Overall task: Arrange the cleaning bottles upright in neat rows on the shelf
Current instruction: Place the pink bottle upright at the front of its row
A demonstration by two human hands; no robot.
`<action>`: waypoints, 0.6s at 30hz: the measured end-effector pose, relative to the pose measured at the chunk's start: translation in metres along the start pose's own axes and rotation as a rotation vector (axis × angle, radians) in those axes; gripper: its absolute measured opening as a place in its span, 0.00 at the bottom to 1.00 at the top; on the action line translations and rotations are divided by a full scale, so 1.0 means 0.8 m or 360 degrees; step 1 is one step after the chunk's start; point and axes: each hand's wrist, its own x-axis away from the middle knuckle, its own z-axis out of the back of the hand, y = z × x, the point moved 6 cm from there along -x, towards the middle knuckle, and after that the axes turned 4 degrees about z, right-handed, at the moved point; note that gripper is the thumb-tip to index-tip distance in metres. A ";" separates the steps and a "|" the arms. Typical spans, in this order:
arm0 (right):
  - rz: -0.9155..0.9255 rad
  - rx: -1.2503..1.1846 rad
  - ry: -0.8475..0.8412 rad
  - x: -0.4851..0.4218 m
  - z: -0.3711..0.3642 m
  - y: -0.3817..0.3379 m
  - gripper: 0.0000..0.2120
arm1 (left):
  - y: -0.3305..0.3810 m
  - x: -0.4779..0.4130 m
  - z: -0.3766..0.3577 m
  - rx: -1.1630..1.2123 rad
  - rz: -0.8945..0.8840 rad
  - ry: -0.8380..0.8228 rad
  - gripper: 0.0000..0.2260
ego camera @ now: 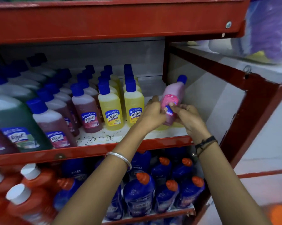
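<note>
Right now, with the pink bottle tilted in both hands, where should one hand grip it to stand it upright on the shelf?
Grip the pink bottle around its wide lower body, coming from the right, open side. The neck under the blue cap is narrow, and yellow bottles crowd its left.

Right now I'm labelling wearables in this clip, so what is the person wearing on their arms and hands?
Both forearms are bare, with no sleeves in view and no gloves. The left wrist carries a plain silver bangle, a thin smooth metal ring. The right wrist has a dark band with thinner dark threads or cords wrapped beside it. No rings show on the fingers of the left hand or right hand.
</note>
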 end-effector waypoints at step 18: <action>0.0479 0.0050 -0.0721 0.110 -0.227 -0.012 0.21 | -0.151 0.162 0.145 0.0089 -0.0171 0.0744 0.26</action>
